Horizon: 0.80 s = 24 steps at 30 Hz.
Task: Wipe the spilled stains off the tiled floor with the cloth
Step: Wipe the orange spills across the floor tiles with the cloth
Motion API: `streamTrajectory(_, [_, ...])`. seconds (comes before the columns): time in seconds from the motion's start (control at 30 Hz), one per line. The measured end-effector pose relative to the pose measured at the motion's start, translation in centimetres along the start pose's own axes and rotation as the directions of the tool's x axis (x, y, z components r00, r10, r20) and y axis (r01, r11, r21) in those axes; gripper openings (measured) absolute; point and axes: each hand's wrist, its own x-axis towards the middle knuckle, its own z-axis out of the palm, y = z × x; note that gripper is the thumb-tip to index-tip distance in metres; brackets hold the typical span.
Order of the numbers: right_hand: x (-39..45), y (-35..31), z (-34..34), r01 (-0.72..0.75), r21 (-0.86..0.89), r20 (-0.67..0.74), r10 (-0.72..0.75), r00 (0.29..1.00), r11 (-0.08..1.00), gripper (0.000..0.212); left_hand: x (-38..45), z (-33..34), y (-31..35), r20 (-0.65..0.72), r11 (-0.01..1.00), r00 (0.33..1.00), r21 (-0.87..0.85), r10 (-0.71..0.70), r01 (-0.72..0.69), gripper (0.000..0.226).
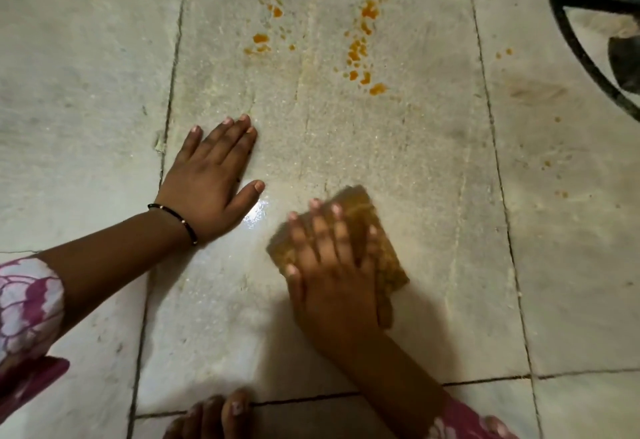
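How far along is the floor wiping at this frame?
Done: only a wet sheen between the hands hints at wiping. In hand: the right hand presses the cloth flat on the floor; the left hand rests flat beside it. Left: the left stain cluster, the right stain cluster and small specks farther right look untouched.

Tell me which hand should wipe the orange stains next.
Right. The right hand presses the cloth flat on the floor, with the orange stains ahead of it. The left hand lies flat on the floor, holding nothing, probably as a brace.
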Motion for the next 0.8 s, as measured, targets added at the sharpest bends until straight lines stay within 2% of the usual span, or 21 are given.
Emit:
streamTrajectory(0.07, [3.7,0.6,-0.5,0.113,-0.003,-0.017,-0.113,0.993,0.994,0.059,-0.1,0.0,-0.1,0.003,1.000,1.000,0.014,0.003,-0.003,0.075])
streamTrajectory(0.13, [8.4,3.1,-1.7,0.093,-0.005,-0.034,-0.093,0.995,0.996,0.057,0.0,-0.1,-0.1,0.008,1.000,1.000,0.008,0.001,-0.001,0.075])
streamTrajectory(0.23, [13.2,9.0,-3.2,-0.134,0.034,0.031,0.133,0.991,0.990,0.054,0.1,-0.1,-0.1,0.008,1.000,1.000,-0.004,-0.002,0.002,0.074])
streamTrajectory(0.33, [10.8,13.1,-3.6,-0.291,0.047,-0.006,0.292,0.956,0.956,0.059,0.0,-0.1,-0.1,0.006,1.000,1.000,-0.008,-0.002,0.002,0.074])
streamTrajectory(0.47, [4.0,9.9,-2.1,-0.373,0.010,0.007,0.373,0.928,0.928,0.062,0.2,-0.1,0.3,0.002,1.000,1.000,-0.026,-0.016,0.016,0.074])
streamTrajectory(0.53, [2.8,6.0,-1.4,-0.291,-0.035,-0.050,0.289,0.956,0.956,0.062,0.2,-0.1,0.3,-0.004,0.999,1.000,-0.029,-0.019,0.019,0.074])
streamTrajectory(0.67, [8.0,1.2,-1.0,0.029,-0.022,-0.049,-0.030,0.998,0.999,0.058,0.1,-0.2,0.3,-0.008,0.999,1.000,-0.033,-0.018,0.017,0.074])
streamTrajectory(0.73, [13.2,1.3,-1.7,0.092,-0.034,-0.031,-0.093,0.995,0.995,0.057,0.1,-0.2,0.2,-0.009,0.999,1.000,-0.033,-0.011,0.011,0.073])
streamTrajectory(0.8, [18.4,3.1,-2.7,0.062,-0.016,-0.015,-0.062,0.998,0.998,0.055,0.1,-0.2,0.1,-0.007,1.000,1.000,-0.027,-0.004,0.003,0.073])
